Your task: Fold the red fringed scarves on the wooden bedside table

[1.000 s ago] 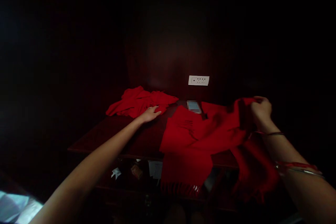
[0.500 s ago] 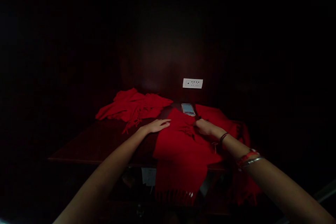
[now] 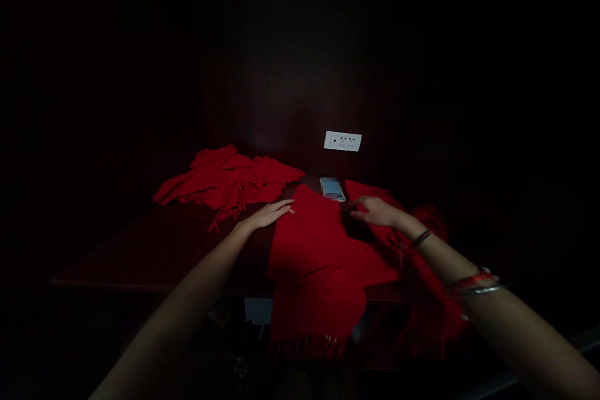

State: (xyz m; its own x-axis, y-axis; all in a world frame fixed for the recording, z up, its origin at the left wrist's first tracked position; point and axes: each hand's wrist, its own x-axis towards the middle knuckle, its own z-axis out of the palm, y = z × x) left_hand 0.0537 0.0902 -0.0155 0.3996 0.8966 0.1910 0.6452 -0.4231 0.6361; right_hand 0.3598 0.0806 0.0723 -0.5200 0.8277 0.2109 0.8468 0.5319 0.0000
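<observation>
A red fringed scarf (image 3: 309, 244) lies laid out on a dark table (image 3: 140, 250), its fringed end hanging over the front edge. My left hand (image 3: 269, 215) rests flat at the scarf's left edge, fingers stretched out. My right hand (image 3: 377, 211) is to the right of the scarf's far part, fingers loosely bent and apart, with nothing visible in them. Under and beside the right hand more red fabric (image 3: 368, 190) spreads to the right and hangs down, blurred and dim. Whether it is a separate scarf I cannot tell.
A crumpled heap of red fringed cloth (image 3: 225, 178) lies at the back left. A phone (image 3: 332, 189) lies behind the scarf, below a white wall socket (image 3: 343, 141). Under the tabletop a pale paper-like thing (image 3: 258, 310) shows; the surroundings are very dark.
My right hand has moved right, off the scarf's edge. Bunched folds on the middle scarf have flattened out. My left hand stays at the left edge; the view has shifted slightly.
</observation>
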